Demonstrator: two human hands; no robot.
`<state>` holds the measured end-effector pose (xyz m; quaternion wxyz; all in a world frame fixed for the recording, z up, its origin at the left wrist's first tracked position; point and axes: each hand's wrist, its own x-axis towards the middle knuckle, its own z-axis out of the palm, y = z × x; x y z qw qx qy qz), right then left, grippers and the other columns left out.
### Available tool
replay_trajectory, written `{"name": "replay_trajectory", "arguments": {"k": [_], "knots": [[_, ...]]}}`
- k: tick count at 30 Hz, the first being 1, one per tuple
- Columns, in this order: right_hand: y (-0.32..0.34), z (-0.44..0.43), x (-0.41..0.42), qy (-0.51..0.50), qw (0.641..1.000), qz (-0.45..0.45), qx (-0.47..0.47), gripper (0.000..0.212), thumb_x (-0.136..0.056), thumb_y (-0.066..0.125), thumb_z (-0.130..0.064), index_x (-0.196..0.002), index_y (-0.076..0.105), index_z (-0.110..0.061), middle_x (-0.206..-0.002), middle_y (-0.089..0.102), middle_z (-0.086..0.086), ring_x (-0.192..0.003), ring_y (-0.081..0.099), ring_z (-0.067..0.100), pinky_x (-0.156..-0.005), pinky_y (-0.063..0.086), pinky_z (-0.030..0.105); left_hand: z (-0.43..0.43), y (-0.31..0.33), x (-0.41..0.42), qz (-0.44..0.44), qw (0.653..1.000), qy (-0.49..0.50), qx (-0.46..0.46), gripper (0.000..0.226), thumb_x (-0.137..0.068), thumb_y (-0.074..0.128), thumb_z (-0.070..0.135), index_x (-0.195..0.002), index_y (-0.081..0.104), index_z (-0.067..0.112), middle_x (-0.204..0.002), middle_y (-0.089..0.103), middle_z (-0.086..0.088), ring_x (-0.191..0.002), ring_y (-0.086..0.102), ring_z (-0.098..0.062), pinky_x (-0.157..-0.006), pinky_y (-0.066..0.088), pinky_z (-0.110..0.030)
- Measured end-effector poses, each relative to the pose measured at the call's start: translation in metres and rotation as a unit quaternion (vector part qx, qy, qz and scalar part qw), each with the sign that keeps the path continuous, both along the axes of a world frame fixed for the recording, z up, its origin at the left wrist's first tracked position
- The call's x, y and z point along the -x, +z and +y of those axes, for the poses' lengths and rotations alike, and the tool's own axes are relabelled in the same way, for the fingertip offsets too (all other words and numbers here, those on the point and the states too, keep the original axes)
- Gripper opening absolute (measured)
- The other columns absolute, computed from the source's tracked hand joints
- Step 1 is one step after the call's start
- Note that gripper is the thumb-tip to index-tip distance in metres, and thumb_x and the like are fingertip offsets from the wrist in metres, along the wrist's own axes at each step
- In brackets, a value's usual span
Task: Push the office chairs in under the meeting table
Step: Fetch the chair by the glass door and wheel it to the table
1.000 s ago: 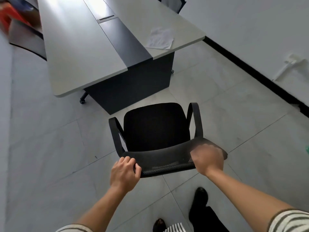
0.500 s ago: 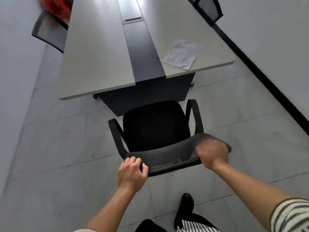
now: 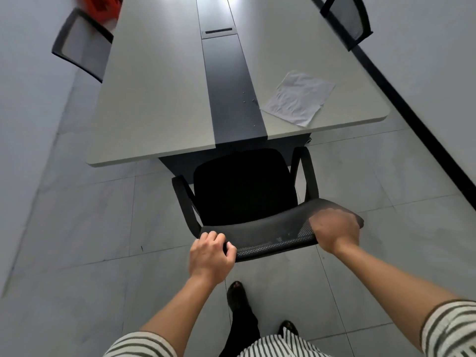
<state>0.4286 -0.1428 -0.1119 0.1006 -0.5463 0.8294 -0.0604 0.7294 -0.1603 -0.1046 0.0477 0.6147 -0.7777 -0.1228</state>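
- left hand (image 3: pixel 211 256) clenched around the top edge of the chair backrest (image 3: pixel 268 234), at its left corner, fingers curled over the rim
- right hand (image 3: pixel 334 231) gripping the same top edge at the right corner; slightly blurred, fingers wrapped over the mesh
- both forearms bare, striped short sleeves (image 3: pixel 450 331) at the bottom of the head view
- office chair (image 3: pixel 244 186): black, mesh back, padded seat, two loop armrests; faces the short end of the meeting table (image 3: pixel 154 94)
- front of the seat sits right at the table edge, lined up with the dark centre strip (image 3: pixel 226 81); seat mostly out in the open, not under the top
- dark table base panel is directly ahead of the seat front; whether they touch — cannot tell
- table: long, light-grey top, dark strip down the middle with a cable slot (image 3: pixel 219 31) further along
- crumpled white paper (image 3: pixel 298 97) lies on the right half of the top, near the near end
- second chair (image 3: pixel 82 45) at the left long side, mesh back against the table edge; something orange-red (image 3: pixel 100 6) just beyond it, blurred
- third chair (image 3: pixel 347 19) at the right long side, top corner of view
- grey tiled floor (image 3: pixel 77 228), white wall right with black skirting (image 3: pixel 412 112)
- person's dark shoe (image 3: pixel 235 295) on the floor behind the chair, between the arms
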Motion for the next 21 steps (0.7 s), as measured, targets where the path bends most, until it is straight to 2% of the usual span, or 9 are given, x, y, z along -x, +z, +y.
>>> {"name": "replay_trajectory", "arguments": {"k": [4,8,12,14,18,21], "knots": [[0.001,-0.03,-0.007,-0.013,1.0,0.0,-0.006,0.041,-0.081,0.033,-0.043,-0.072,0.065,-0.02,-0.079,0.064,-0.001,-0.078,0.054,0.021,-0.08,0.036,0.036,-0.037,0.001,-0.006,0.012,1.0,-0.01,0.01,0.031,-0.076,0.038,0.038,-0.063,0.056,0.016,-0.063,0.056,0.002,-0.062,0.05,-0.019,-0.056,0.037,-0.03],[0.002,-0.04,-0.021,-0.042,0.999,0.0,-0.009,0.032,-0.084,0.041,-0.039,-0.069,0.063,-0.021,-0.078,0.065,-0.002,-0.078,0.055,0.022,-0.08,0.037,0.036,-0.064,0.002,-0.02,0.013,0.999,-0.037,0.019,0.026,-0.075,0.041,0.035,-0.061,0.053,0.016,-0.062,0.054,0.004,-0.061,0.048,-0.017,-0.055,0.036,-0.028],[-0.003,-0.032,-0.036,-0.05,0.999,0.0,0.002,0.035,-0.079,0.035,-0.042,-0.065,0.06,-0.023,-0.074,0.064,-0.004,-0.073,0.054,0.02,-0.078,0.037,0.036,-0.068,-0.002,-0.036,0.007,0.998,-0.067,0.016,0.024,-0.076,0.044,0.036,-0.062,0.054,0.018,-0.063,0.053,0.006,-0.061,0.048,-0.015,-0.055,0.038,-0.026],[0.0,-0.035,-0.038,-0.059,0.998,-0.006,-0.007,0.036,-0.08,0.035,-0.043,-0.068,0.063,-0.024,-0.078,0.065,-0.005,-0.076,0.055,0.019,-0.08,0.037,0.035,-0.074,-0.001,-0.038,0.007,0.997,-0.072,0.01,0.024,-0.076,0.043,0.036,-0.063,0.055,0.019,-0.063,0.054,0.006,-0.061,0.049,-0.014,-0.055,0.039,-0.027],[0.007,-0.042,-0.035,-0.053,0.997,-0.03,-0.057,0.023,-0.082,0.05,-0.047,-0.087,0.067,-0.032,-0.094,0.066,-0.01,-0.092,0.057,0.015,-0.09,0.036,0.034,-0.079,0.002,-0.037,0.017,0.998,-0.068,-0.005,0.025,-0.075,0.042,0.039,-0.065,0.056,0.021,-0.065,0.055,0.008,-0.064,0.051,-0.013,-0.058,0.039,-0.025],[0.009,-0.042,-0.024,-0.057,0.994,-0.082,-0.038,0.021,-0.08,0.059,-0.044,-0.095,0.068,-0.031,-0.1,0.067,-0.009,-0.101,0.057,0.016,-0.092,0.035,0.035,-0.08,0.001,-0.04,0.021,0.999,-0.036,-0.018,0.028,-0.076,0.04,0.045,-0.072,0.06,0.025,-0.075,0.058,0.011,-0.077,0.053,-0.013,-0.073,0.041,-0.029]]}}
